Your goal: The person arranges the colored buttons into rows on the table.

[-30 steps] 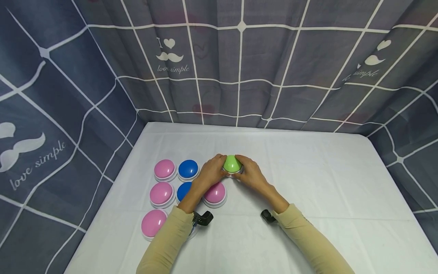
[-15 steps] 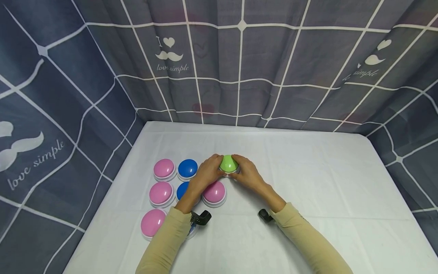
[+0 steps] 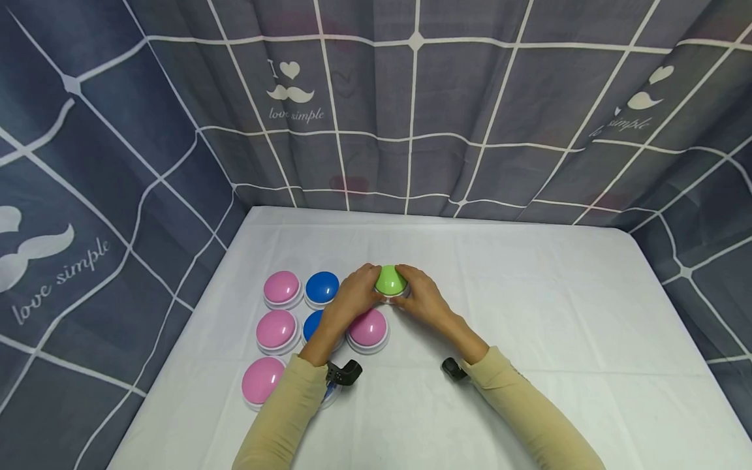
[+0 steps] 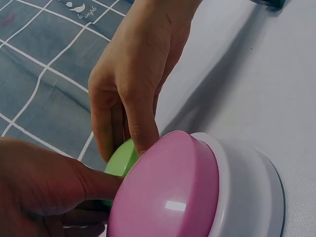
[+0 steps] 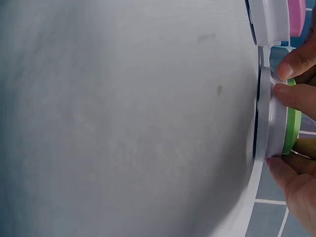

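Observation:
A green dome push button on a white base sits on the table at the far end of a group of similar buttons. From its left side my left hand grips it, and my right hand grips it from the right. In the right wrist view, thumbs and fingers press the white base, which appears to lie flat on the cloth. A pink push button stands just nearer than the green one, and it partly hides the green dome in the left wrist view.
Left of the hands stand more pink buttons and blue buttons in rows. My left arm partly covers two blue ones. White cloth covers the table. A dark gridded curtain rises behind it and at both sides.
Both hands have slid the green button a short way left, toward the blue button in the far row. During the last half second it has barely moved. The other buttons stay put.

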`<state>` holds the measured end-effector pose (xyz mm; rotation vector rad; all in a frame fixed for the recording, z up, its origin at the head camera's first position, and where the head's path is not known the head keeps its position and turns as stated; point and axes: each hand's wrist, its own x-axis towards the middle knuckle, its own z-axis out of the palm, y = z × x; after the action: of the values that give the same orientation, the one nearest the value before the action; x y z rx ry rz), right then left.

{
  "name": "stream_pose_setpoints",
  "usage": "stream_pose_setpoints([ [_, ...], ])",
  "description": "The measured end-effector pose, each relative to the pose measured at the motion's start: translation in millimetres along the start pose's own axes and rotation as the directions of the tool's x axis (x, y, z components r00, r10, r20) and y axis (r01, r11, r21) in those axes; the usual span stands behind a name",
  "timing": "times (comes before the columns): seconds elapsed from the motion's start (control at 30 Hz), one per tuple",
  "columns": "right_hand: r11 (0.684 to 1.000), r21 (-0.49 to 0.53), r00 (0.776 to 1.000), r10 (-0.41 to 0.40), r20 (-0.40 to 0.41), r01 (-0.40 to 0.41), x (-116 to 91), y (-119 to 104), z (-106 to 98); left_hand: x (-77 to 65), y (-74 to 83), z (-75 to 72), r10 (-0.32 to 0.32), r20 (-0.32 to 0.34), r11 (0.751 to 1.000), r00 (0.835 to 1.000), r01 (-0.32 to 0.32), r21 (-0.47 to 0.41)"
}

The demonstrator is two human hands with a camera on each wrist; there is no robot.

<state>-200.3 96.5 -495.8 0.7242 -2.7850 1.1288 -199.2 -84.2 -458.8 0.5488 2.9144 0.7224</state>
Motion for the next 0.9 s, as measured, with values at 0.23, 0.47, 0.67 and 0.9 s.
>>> stream_pose_setpoints([
  [0.23,1.0,0.0,1.0,-0.015,-0.003,0.015,-0.3,-0.7,0.1,-1.8,2.1,-1.1,-0.021,0.011,1.0,1.0,0.021,-0.009],
  [0.47,1.0,0.001,1.0,0.001,0.004,-0.001,-1.8,-1.9,-0.7,-2.7,2.7,-1.0,-0.019,0.006,1.0,1.0,0.019,-0.02],
  [0.67,1.0,-0.002,1.0,0.023,0.019,-0.023,-4.6,-3.5,-2.2,-7.6,2.3,-3.4,-0.015,0.008,1.0,1.0,0.016,-0.025],
  [0.9,0.999,0.015,0.998,-0.044,-0.037,0.045,-12.1,-13.7,-8.0,-23.3,4.9,-16.0,0.007,0.007,1.0,1.0,-0.007,0.011],
])
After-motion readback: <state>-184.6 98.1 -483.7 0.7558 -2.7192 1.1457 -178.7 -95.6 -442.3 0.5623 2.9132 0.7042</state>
